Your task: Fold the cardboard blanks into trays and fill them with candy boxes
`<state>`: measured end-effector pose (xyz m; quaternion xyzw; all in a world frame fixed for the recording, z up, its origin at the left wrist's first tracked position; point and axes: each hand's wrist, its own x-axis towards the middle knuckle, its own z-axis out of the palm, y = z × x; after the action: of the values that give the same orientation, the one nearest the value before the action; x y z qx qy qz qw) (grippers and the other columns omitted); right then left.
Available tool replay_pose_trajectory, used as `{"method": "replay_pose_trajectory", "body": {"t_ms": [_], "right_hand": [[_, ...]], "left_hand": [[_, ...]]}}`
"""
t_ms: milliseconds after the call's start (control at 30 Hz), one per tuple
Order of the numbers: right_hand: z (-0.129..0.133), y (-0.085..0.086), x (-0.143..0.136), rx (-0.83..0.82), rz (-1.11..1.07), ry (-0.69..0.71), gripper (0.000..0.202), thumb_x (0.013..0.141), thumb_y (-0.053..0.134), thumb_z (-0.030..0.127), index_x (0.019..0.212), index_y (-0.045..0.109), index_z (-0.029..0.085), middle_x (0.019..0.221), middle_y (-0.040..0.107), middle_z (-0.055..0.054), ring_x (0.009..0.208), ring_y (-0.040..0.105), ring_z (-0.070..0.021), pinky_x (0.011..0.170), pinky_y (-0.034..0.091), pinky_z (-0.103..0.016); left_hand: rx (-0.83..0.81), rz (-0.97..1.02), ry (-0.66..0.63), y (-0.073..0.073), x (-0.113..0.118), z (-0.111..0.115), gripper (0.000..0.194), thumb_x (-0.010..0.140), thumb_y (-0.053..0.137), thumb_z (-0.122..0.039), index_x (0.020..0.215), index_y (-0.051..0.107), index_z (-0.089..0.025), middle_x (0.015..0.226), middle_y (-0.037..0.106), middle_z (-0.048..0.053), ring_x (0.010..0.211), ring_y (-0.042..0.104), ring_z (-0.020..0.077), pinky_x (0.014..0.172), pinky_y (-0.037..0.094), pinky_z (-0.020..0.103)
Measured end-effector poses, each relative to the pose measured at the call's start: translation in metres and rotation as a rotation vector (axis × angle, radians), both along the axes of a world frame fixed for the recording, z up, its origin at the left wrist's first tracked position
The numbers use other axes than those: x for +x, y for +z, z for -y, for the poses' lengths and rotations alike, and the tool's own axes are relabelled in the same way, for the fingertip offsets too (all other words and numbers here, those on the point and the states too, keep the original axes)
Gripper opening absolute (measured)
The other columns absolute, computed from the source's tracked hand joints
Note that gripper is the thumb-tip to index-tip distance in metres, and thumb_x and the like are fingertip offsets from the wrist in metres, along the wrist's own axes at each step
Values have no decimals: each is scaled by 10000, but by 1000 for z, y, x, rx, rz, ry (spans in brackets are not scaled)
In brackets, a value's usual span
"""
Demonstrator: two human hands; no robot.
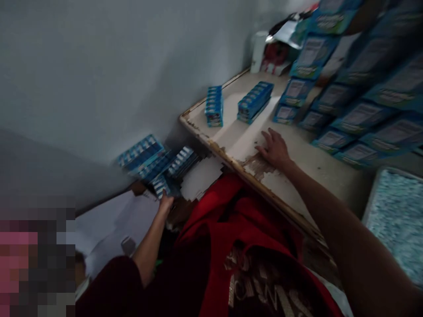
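Observation:
Low at the left, my left hand (166,201) is closed on the near end of a small blue-and-white pack (160,185); its fingertips are mostly hidden. Beside that pack lie another striped pack (180,161) and a wider blue group of packs (142,152) against the wall. My right hand (275,149) rests over the worn tabletop (291,176), fingers spread, holding nothing. Beyond it on the table stand two blue rows of small boxes, a shorter one (214,106) near the corner and a longer one (255,101).
Tall stacks of blue boxes (363,116) stand at the right. A tray of pale blue pieces (399,211) sits at the right edge. White sheets (115,224) lie at lower left. Bags and a white container (258,52) are at the back. A pixelated area covers the lower left corner.

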<state>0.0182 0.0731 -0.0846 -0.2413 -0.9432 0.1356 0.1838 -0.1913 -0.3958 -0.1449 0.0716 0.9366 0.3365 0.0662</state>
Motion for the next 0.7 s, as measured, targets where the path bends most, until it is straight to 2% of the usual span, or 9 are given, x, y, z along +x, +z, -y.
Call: {"method": "replay_pose_trajectory", "body": {"t_ms": [67, 133, 200, 300, 400, 467, 567, 633, 700], "right_hand": [[-1, -2, 2, -16, -27, -32, 697, 1027, 587, 497, 1565, 505, 62, 1726, 352, -267, 1583, 337, -427, 1304, 271, -604], [-3, -5, 4, -35, -28, -33, 634, 1019, 587, 447, 1520, 549, 60, 1722, 358, -266, 1578, 334, -433, 1309, 264, -615], [-6, -7, 5, -55, -31, -37, 581, 1013, 592, 409, 1473, 590, 55, 1714, 372, -267, 1566, 351, -434, 1309, 275, -610], [-9, -7, 2, -78, -34, -66, 494, 1009, 604, 371, 1415, 640, 92, 1719, 388, -237, 1548, 391, -430, 1292, 309, -628], [4, 8, 0, -108, 0, -141, 427, 990, 661, 332, 1372, 666, 141, 1742, 377, -197, 1561, 403, -414, 1286, 323, -655], [27, 25, 9, -136, 35, -236, 402, 979, 687, 296, 1353, 681, 150, 1728, 413, -173, 1581, 397, -381, 1287, 350, -622], [77, 51, 40, -160, 41, -318, 311, 1059, 554, 337, 1317, 716, 275, 1555, 639, -2, 1558, 462, -209, 1260, 442, -423], [117, 61, 69, -217, -22, -318, 292, 1066, 536, 410, 1298, 711, 384, 1448, 707, 78, 1423, 604, -154, 1180, 531, -338], [158, 63, 101, -264, -115, -376, 269, 1070, 520, 444, 1277, 690, 432, 1377, 742, 89, 1283, 702, -161, 1106, 601, -343]], "left_hand": [[14, 30, -43, 4, -2, -26, 790, 872, 695, -290, 1606, 449, -131, 786, 766, 56, 701, 749, 287, 748, 631, 438], [112, -52, -158, 18, -6, -69, 759, 918, 669, -335, 1624, 434, -184, 949, 801, 75, 923, 781, 266, 933, 622, 421], [275, -244, -320, 40, -10, -131, 681, 975, 625, -378, 1613, 452, -215, 1155, 790, 97, 1136, 746, 239, 1106, 551, 404], [463, -451, -519, 73, -15, -250, 675, 968, 672, -342, 1591, 459, -194, 1338, 719, 142, 1293, 677, 249, 1198, 479, 402], [463, -389, -604, 89, -23, -364, 1096, 775, 923, -323, 1657, 305, -118, 1664, 442, 266, 1555, 461, 348, 1294, 363, 440], [394, -243, -591, 86, -25, -416, 1356, 651, 1019, -331, 1675, 176, -52, 1703, 353, 331, 1613, 356, 421, 1316, 313, 498], [283, -58, -517, 71, -31, -454, 1491, 657, 1013, -302, 1697, -36, -99, 1564, 587, 250, 1458, 584, 386, 1217, 454, 528], [235, -80, -470, 61, -41, -464, 1529, 607, 1010, -275, 1705, -53, -275, 1543, 649, 117, 1400, 649, 341, 1194, 490, 543], [188, -92, -457, 57, -49, -467, 1541, 555, 1011, -346, 1683, -36, -437, 1566, 642, 16, 1420, 640, 308, 1216, 483, 538]]}}
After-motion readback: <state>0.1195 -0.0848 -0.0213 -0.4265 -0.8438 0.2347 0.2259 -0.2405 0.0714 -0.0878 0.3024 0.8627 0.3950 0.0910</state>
